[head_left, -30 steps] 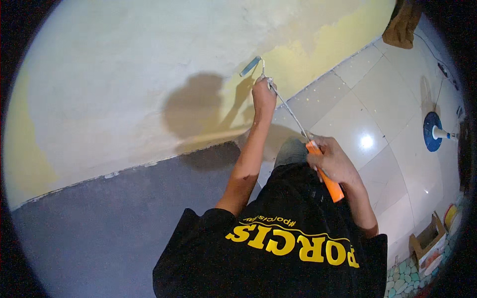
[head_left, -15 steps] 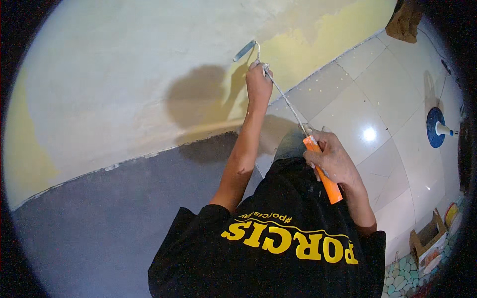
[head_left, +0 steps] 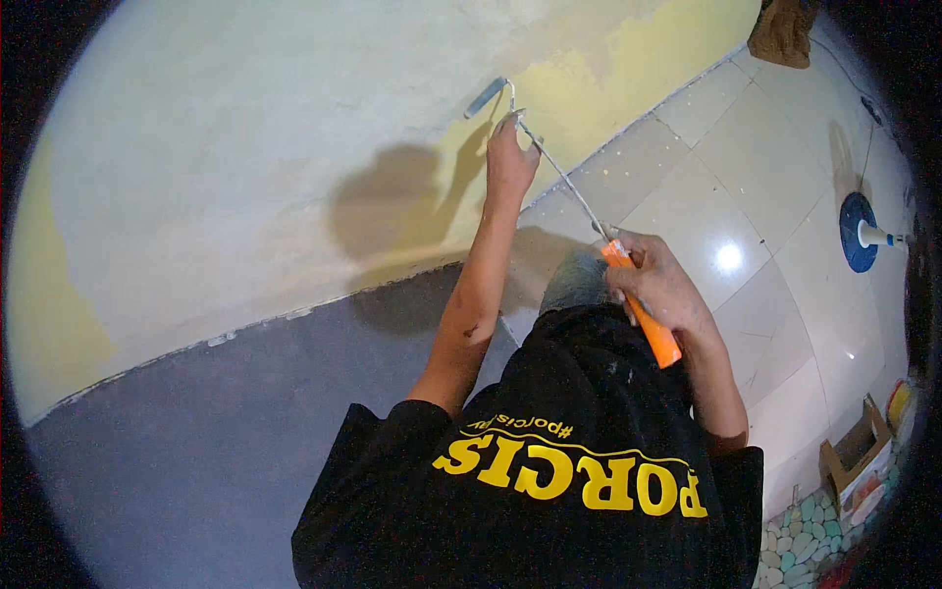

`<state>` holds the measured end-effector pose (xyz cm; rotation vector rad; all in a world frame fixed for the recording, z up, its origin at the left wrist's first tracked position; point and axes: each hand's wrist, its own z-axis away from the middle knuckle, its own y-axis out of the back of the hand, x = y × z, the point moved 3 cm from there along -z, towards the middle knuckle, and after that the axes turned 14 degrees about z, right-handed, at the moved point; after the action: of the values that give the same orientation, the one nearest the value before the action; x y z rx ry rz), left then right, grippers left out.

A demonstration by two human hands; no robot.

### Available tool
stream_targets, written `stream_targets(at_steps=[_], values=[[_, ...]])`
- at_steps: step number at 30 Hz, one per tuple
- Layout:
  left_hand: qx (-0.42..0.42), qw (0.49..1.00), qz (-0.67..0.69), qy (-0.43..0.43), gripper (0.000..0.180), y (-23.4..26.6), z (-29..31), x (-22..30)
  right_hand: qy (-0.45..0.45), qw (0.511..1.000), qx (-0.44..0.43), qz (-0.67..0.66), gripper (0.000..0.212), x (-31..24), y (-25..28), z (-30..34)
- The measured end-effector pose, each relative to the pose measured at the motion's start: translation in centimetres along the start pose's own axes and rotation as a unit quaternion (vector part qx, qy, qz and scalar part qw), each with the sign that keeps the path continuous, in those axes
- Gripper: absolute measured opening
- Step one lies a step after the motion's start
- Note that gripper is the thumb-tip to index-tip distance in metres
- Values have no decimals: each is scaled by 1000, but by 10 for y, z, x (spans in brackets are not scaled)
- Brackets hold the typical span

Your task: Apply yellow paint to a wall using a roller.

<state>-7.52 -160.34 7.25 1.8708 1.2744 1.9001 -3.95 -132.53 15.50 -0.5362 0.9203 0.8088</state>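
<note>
My right hand [head_left: 665, 285] is wrapped round the orange handle [head_left: 655, 334] of a long paint roller. Farther up, the thumb and fingers of my left hand [head_left: 508, 165] loosely hold the thin metal rod [head_left: 569, 185] close to its bend. Beyond them the small grey-blue roller head [head_left: 485, 98] is at the wall [head_left: 226, 157], by the border of its pale and yellow paint; whether it touches is hard to tell. Both hands look smudged with whitish paint or dust.
Dark grey floor [head_left: 216, 412] runs along the wall at left, pale tiles [head_left: 756, 177] at right with paint specks. A blue round base with a white stem [head_left: 858, 236], a cardboard box [head_left: 854, 454] and a brown bag-like thing [head_left: 783, 34] stand along the right.
My right hand and the orange handle have moved slightly up, toward the wall. My left fingers have loosened a little round the rod. The roller head has hardly moved.
</note>
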Motion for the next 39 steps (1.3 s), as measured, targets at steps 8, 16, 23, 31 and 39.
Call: stream_targets(at_steps=[8, 16, 23, 31, 39], values=[[-72, 992, 27, 105, 85, 3, 74, -75, -9, 1000, -10, -17, 7, -10, 7, 6], [-156, 948, -52, 273, 96, 7, 158, -185, 7, 1000, -14, 8, 7, -13, 14, 1], [-200, 920, -51, 334, 99, 4, 205, -213, 33, 999, -28, 19, 15, -21, 19, 9], [-183, 916, -36, 357, 101, 3, 219, -219, 19, 999, 32, 31, 13, -30, 16, 12], [-145, 932, -3, 332, 97, 4, 228, -245, 4, 999, 10, 53, 18, -27, 14, 10]])
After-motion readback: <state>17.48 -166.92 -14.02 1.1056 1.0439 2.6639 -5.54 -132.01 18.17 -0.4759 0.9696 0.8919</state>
